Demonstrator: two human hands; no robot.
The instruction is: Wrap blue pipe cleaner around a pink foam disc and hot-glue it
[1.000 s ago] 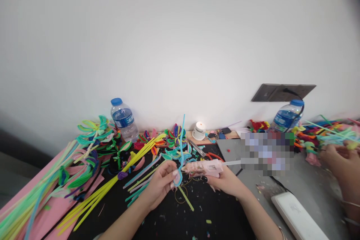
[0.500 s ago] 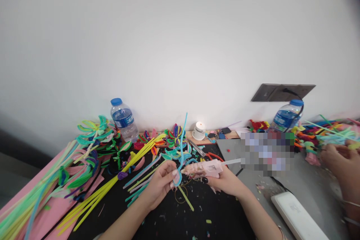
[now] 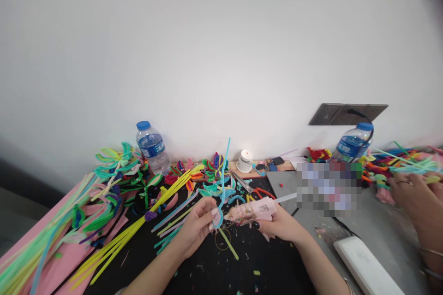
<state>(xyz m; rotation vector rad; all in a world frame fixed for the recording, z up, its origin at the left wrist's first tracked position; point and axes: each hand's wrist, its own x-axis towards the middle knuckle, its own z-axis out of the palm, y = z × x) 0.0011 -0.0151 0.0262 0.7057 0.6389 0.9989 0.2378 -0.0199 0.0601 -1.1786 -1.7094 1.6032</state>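
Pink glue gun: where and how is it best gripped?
Probably by the rear half of the pink glue gun, from the right and below, as the right hand holds it. Its nozzle points left toward the blue pipe cleaner, and a white stick juts from its back, so both ends are better left clear.

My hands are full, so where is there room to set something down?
Mostly bare: the black surface between your forearms, nearer you than the green stem, dotted with scraps. A smaller grey patch lies between the white case and another person's arm. Crowded: the left side, heaped with pipe cleaners, and the strip along the wall.
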